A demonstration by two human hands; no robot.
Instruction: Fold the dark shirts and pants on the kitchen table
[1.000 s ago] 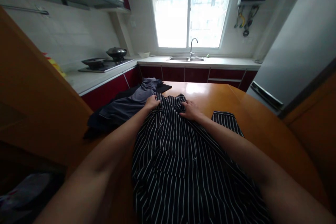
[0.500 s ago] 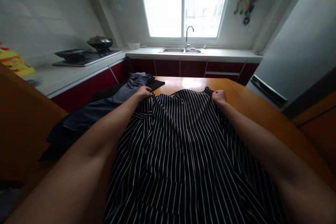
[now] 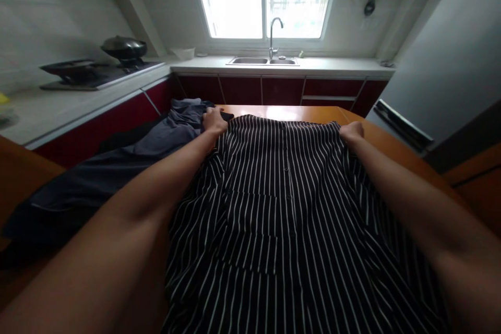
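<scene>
A black shirt with thin white stripes (image 3: 282,209) lies spread flat on the orange wooden table (image 3: 309,112), its button row running down the middle. My left hand (image 3: 214,120) is closed on the shirt's far left corner. My right hand (image 3: 351,132) is fisted on the far right corner. Both arms reach out over the cloth, and the far hem is stretched straight between the two hands.
A heap of grey and dark clothes (image 3: 129,151) lies on the table's left side, touching the shirt. Behind stand red cabinets, a sink with tap (image 3: 270,57) under the window, a stove with pans (image 3: 97,62) at left, and a grey fridge (image 3: 442,78) at right.
My hands moved apart from the shirt's middle to its far corners and pulled the cloth flat and wide. The loose striped piece on the right is no longer seen. The view tilted down and closer.
</scene>
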